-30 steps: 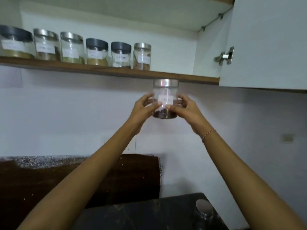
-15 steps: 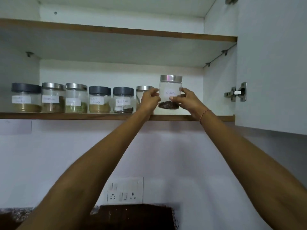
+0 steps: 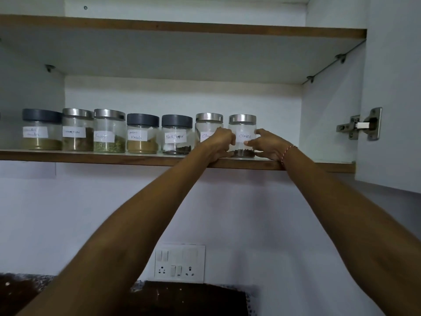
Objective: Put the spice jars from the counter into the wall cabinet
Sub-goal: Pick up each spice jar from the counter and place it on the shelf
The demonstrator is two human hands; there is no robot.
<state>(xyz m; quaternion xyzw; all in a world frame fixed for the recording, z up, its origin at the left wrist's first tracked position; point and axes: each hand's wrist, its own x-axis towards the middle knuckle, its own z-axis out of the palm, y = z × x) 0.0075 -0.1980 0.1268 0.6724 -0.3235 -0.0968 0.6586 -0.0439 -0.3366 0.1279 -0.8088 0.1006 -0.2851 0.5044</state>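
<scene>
Cloves jar [image 3: 242, 135] stands on the shelf [image 3: 91, 157] between both hands; left hand [image 3: 222, 142] and right hand [image 3: 267, 144] seemingly grip it

bare forearms, red-white wrist thread [image 3: 287, 152]

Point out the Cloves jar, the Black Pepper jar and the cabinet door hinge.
Cloves jar [image 3: 244, 136], head view: on its white label.
Black Pepper jar [image 3: 175, 137], head view: on its label.
Cabinet door hinge [image 3: 362, 125], head view: on the metal arm.
</scene>
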